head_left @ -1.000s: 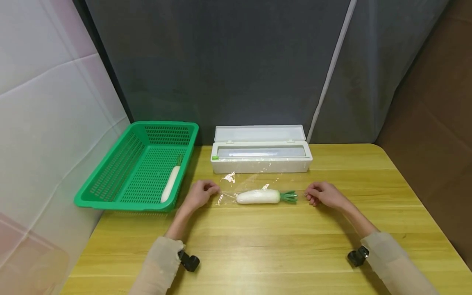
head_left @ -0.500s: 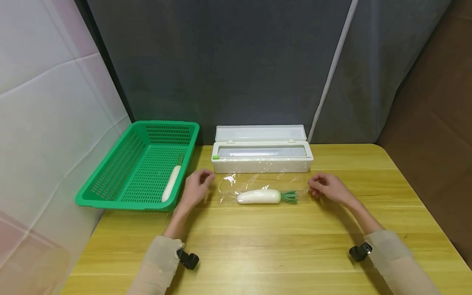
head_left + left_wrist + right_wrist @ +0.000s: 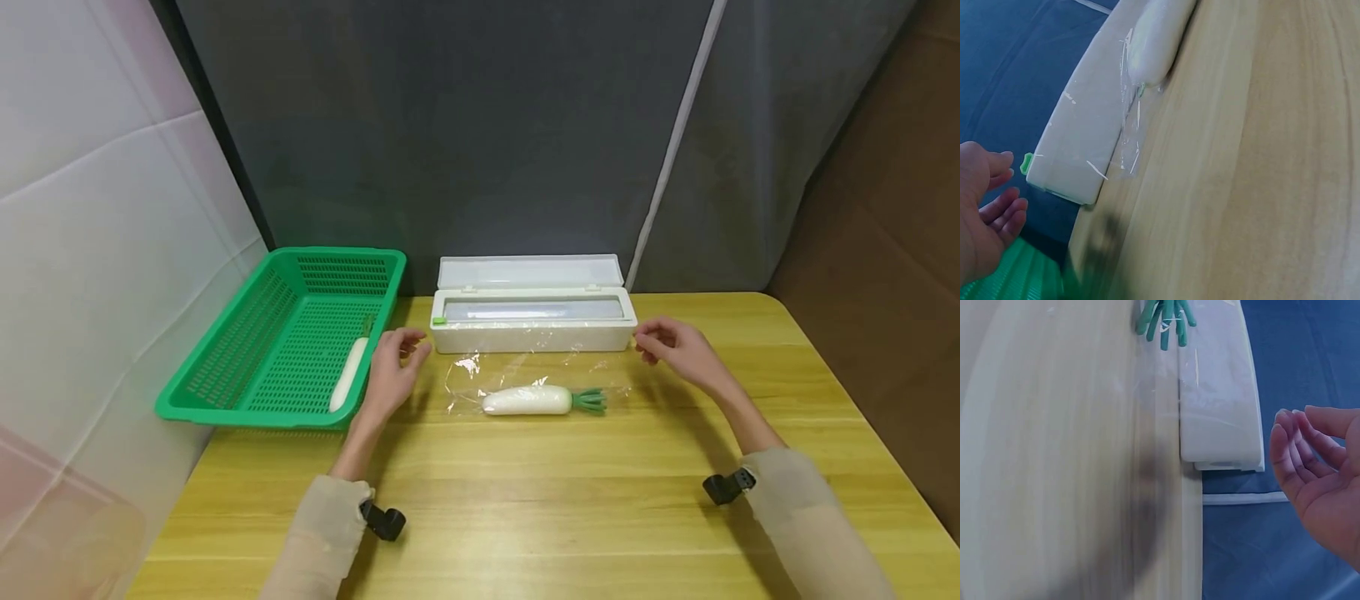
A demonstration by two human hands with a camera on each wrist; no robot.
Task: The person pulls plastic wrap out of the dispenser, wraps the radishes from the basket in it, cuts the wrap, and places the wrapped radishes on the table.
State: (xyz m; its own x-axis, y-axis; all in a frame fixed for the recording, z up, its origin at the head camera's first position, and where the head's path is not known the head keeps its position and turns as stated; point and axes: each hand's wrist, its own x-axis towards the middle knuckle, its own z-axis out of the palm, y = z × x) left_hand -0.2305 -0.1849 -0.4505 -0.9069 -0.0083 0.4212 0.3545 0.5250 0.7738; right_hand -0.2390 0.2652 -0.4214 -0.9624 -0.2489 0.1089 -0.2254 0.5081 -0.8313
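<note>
A white radish (image 3: pixel 527 400) with short green stems lies on the table, clear plastic wrap (image 3: pixel 468 379) over it and running back to a white cling film dispenser (image 3: pixel 534 337). The dispenser's lid stands raised, and a green slider (image 3: pixel 1026 164) sits at its left end. Just off that end is my left hand (image 3: pixel 393 371), fingers loosely bent and holding nothing. Near the dispenser's right end hovers my right hand (image 3: pixel 682 354); the right wrist view shows its fingers (image 3: pixel 1291 447) loosely curved, with nothing between them.
At the left stands a green plastic basket (image 3: pixel 262 417), with another white radish (image 3: pixel 348 375) inside along its right wall. A dark cloth (image 3: pixel 480 150) hangs behind the wooden table (image 3: pixel 555 508).
Both hands have come off the wrap beside the radish and moved back toward the dispenser's ends, their fingers loosening. The radish and wrap stay in place.
</note>
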